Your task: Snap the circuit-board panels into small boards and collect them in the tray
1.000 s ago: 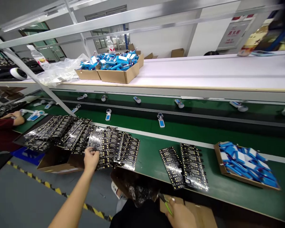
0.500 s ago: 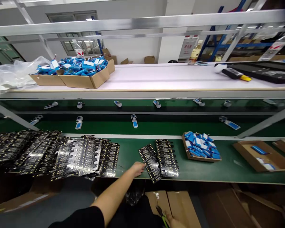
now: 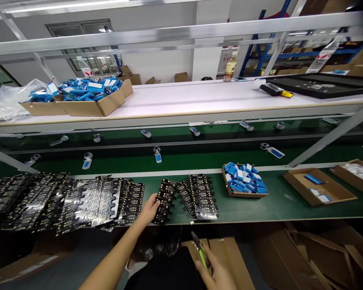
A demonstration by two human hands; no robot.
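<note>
Head view: green bench (image 3: 275, 207) holds circuit panels (image 3: 202, 197) beneath white shelf (image 3: 199, 98).

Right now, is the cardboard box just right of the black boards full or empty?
Full: the cardboard box is heaped with blue packs that rise above its rim.

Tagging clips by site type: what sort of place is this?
Most likely an electronics assembly line in a factory: a green conveyor belt carries small devices, black board panels cover the bench, and a carton holds blue packs. The left hand grips one panel, the right hand holds green cutters.
</note>
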